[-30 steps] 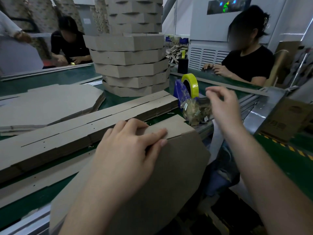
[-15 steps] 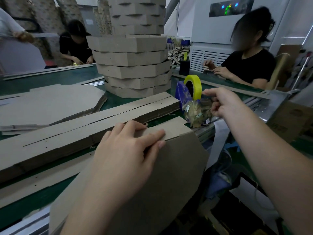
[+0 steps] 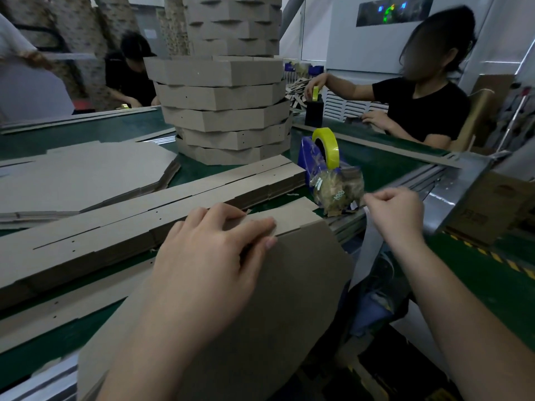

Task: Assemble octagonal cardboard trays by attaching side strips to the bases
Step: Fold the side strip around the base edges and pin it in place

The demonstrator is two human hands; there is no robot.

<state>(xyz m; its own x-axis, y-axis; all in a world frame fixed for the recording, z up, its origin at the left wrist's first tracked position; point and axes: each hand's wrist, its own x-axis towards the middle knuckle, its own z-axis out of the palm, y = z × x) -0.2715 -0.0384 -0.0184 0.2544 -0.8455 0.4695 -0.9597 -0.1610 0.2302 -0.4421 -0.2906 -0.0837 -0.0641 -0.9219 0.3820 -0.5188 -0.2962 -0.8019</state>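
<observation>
Change: your right hand has dropped from the yellow tape roll to just below the blue tape dispenser, beside the wad of waste tape. Its grip is narrow, fingers curled and thumb against forefinger. I read that as a tape end pulled off, so taping the joint is probably next.

No change at your left hand: its grip is wide, with fingers flat on the side strip and thumb on the octagonal base. It pins the strip along the base's top edge. The base leans tilted against the near edge of the worktop, with the strip folded back over it.

Hard to see:
- The tape itself is too clear to make out, so I can't confirm its length or whether it's cut.
- Your left hand and forearm cover the strip/base seam to the left.
- The base's lower part runs out of frame.

Finished trays, spare strips and flat bases are stacked behind.
</observation>
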